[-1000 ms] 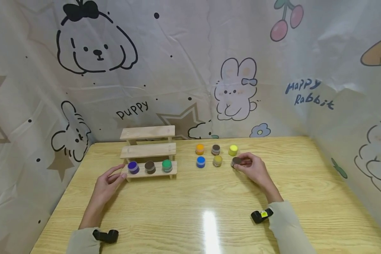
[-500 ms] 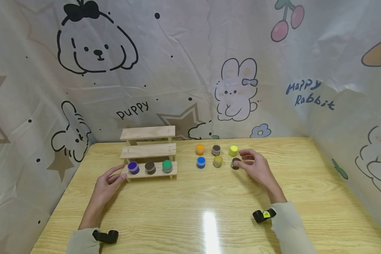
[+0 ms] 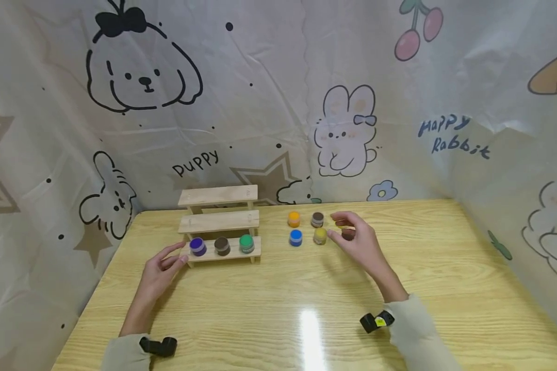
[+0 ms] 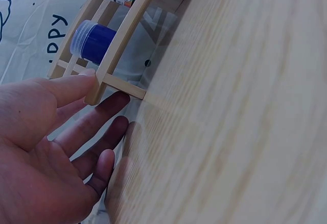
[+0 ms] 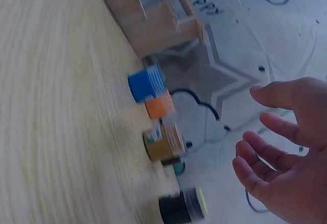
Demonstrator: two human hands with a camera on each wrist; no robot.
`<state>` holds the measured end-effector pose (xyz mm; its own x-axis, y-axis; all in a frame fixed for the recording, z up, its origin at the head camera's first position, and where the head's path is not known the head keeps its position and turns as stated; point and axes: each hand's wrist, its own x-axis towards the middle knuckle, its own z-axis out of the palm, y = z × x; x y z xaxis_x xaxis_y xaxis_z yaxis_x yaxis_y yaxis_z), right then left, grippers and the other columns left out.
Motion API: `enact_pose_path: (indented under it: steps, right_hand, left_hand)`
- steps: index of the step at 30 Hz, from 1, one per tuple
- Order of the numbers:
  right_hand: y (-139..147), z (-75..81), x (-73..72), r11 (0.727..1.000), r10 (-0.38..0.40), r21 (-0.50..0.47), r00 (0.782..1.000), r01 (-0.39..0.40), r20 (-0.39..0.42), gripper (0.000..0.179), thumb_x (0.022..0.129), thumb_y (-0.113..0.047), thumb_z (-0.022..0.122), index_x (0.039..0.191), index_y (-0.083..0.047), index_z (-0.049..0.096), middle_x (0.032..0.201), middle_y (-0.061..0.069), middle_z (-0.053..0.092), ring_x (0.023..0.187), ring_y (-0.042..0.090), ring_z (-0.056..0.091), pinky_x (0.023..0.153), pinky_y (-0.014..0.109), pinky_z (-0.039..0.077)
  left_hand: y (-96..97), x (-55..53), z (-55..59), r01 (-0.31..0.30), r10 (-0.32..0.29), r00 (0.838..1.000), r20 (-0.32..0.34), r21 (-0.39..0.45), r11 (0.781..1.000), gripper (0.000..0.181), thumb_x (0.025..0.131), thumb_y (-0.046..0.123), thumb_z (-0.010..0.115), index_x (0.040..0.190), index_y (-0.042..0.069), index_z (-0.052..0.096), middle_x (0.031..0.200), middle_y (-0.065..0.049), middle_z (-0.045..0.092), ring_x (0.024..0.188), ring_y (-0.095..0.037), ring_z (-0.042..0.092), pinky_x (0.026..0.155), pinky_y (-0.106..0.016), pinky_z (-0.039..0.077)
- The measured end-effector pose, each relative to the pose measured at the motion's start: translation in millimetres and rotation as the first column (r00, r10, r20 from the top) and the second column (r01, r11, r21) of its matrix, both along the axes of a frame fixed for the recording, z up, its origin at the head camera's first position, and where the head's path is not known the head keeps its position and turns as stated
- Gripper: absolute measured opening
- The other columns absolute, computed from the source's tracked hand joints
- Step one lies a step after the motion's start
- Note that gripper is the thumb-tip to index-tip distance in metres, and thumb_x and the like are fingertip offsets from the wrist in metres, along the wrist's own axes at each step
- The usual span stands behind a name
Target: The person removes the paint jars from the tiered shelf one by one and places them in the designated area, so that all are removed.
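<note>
My left hand point(image 3: 157, 275) holds the left end of a three-step wooden display rack point(image 3: 219, 222); in the left wrist view the thumb point(image 4: 76, 87) lies on the lowest step's end. On that step stand a purple paint jar point(image 3: 197, 247), a dark brown jar point(image 3: 222, 246) and a green jar point(image 3: 246, 243). My right hand point(image 3: 363, 248) hovers with parted, gently bent fingers, empty, beside a mustard jar point(image 3: 320, 236). In the head view it mostly hides a black jar point(image 5: 176, 207) and covers the bright yellow one.
Left of the right hand stand a blue jar point(image 3: 295, 237), an orange jar point(image 3: 294, 219) and a dark grey-brown jar point(image 3: 317, 219) on the wooden table point(image 3: 241, 309). A printed curtain point(image 3: 260, 113) rises behind the table's back edge. The rack's upper two steps bear no jars.
My right hand has let go of the black jar and moved left over it, toward the mustard jar. The left hand stays at the rack's end. The head view has shifted slightly.
</note>
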<state>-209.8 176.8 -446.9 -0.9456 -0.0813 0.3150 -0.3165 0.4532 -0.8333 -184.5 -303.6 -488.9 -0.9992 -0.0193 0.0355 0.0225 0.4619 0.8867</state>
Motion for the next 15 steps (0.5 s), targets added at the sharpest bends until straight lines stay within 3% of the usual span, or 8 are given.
enact_pose_path:
  steps: [10,15]
  right_hand:
    - [-52.0,2.8,4.2,0.985,0.149,-0.084,0.989,-0.149,-0.002,0.042,0.091,-0.013,0.080,0.130,-0.008,0.064,0.126,0.010,0.066,0.116,0.032,0.062,0.097,0.050,0.051]
    - [-78.5,1.0,2.7,0.972,0.202,-0.120,0.979,-0.201,-0.002,0.043,0.092,-0.013,0.080,0.130,-0.004,0.064,0.126,0.013,0.066,0.117,0.036,0.062,0.098,0.052,0.050]
  left_hand:
    - [0.0,0.3,-1.3,-0.009,0.009,1.000,0.018,-0.031,0.999,0.052,0.105,0.028,0.063,0.150,0.006,0.052,0.130,-0.026,0.066,0.098,0.010,0.060,0.080,-0.013,0.044]
    - [-0.1,-0.4,-1.9,-0.004,0.005,1.000,0.021,-0.019,1.000,0.052,0.105,0.027,0.063,0.151,0.005,0.051,0.130,-0.027,0.065,0.097,0.010,0.061,0.080,-0.013,0.045]
